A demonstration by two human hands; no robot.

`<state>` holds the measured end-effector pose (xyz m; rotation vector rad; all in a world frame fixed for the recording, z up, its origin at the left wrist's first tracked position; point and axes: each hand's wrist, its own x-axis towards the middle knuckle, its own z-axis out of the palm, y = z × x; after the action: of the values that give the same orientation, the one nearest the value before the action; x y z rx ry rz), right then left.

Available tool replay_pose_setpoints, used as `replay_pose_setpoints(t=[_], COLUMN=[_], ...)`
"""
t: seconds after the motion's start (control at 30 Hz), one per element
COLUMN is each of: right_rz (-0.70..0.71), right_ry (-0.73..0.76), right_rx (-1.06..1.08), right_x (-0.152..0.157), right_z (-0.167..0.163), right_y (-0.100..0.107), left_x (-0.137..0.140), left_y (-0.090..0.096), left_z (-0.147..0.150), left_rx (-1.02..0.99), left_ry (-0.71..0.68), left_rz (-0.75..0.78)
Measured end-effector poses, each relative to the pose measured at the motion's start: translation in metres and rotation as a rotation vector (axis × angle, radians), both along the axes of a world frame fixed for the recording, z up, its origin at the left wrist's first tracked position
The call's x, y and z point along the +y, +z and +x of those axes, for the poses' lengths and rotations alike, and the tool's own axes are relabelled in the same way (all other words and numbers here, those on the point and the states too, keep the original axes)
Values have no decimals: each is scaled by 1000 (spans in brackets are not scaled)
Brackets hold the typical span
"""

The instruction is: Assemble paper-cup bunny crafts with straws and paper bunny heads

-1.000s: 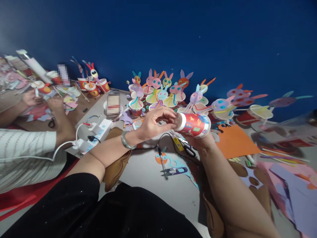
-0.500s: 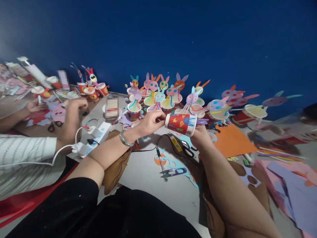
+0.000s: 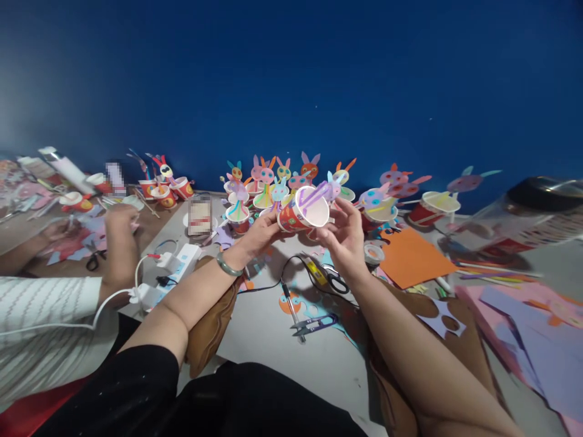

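A red patterned paper cup [image 3: 288, 220] is tilted with its mouth turned toward me, raised above the table. Inside it run purple strips [image 3: 307, 197] that lead to a lilac rabbit head with blue ears [image 3: 332, 187] beyond the rim. My left hand [image 3: 259, 233], with a bangle on its wrist, grips the cup near its base. At the rim's right side, my right hand [image 3: 346, 240] has its thumb and fingers curled round the edge; some fingertips are hidden. Below lie thread snips [image 3: 314, 325], a pen [image 3: 289, 303] and black-handled scissors [image 3: 337, 280].
Several cups with paper rabbits [image 3: 264, 176] stand along the blue wall. A power strip [image 3: 182, 261] lies left, beside a co-worker's arm [image 3: 121, 243]. Orange paper [image 3: 414, 258], a clear bottle [image 3: 514, 212] and purple sheets [image 3: 528, 340] are at right. A black cable [image 3: 262, 288] crosses the table.
The cup has turned from lying sideways to showing me its open mouth. My right hand has come from behind the rim to its right side. The whole view has shifted slightly.
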<state>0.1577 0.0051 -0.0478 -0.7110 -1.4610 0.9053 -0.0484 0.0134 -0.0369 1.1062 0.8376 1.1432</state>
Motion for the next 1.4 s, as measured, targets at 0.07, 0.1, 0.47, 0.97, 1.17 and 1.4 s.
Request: replay_pose_setpoints(t=[0.07,0.1,0.47,0.97,1.17,1.4], right_rz=[-19,-21,67,-218,-235,-235], right_ry=[21,8,-117,32,74,82], right_rx=[-26,-41,-175,-16,-40,-15], right_x=[-3,-5,-8,-7,-8,-9], right_z=[-5,-8,-17,-22,-19,-21], right_y=[0,0,3,-2,5,4], left_x=[-1,-1,-1,-6,-4,-3], left_y=[-3,-4,-10,-8,-9,-7], left_z=[2,3,4,8,5,1], left_rx=[-4,-1,180,190,173,103], left_ry=[2,3,-53,-41,-131,-230], left_rz=[5,13,280,189,64,-19])
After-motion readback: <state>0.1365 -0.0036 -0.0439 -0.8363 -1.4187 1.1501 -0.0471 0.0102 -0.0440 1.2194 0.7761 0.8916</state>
